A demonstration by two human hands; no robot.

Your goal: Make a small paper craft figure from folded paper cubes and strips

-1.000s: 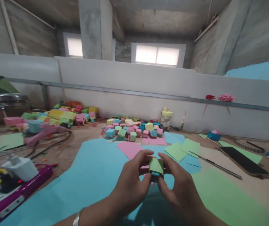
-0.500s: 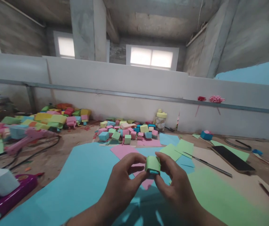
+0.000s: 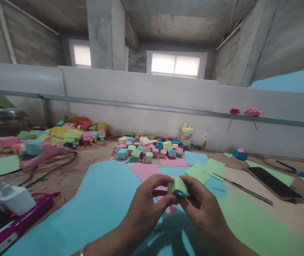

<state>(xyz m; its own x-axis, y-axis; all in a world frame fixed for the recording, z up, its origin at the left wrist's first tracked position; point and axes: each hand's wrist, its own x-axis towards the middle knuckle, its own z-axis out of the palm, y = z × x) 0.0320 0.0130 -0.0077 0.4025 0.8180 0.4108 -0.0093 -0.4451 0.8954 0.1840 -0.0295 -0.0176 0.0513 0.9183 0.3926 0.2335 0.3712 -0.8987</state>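
Note:
A small green paper box (image 3: 178,185) with a blue flap at its lower edge is held up between both hands. My left hand (image 3: 148,200) pinches its left side, thumb below and fingers above. My right hand (image 3: 200,199) grips the right side between thumb and fingers. Below the hands lies a large blue paper sheet (image 3: 104,199). A pink paper piece (image 3: 144,172) lies just beyond my left fingers. Light green paper pieces (image 3: 198,173) rest past my right hand. The inside of the box is hidden.
Small paper boxes (image 3: 149,157) cluster at the back, near a yellow-lidded jar (image 3: 186,137). More coloured boxes and a pink glue gun (image 3: 45,153) lie left, above a purple power strip (image 3: 21,227). A craft knife (image 3: 244,188) and a phone (image 3: 273,182) lie right.
The green box has been tilted and turned slightly in my fingers, and its blue flap now sticks out toward the right. The camera view has shifted a little left.

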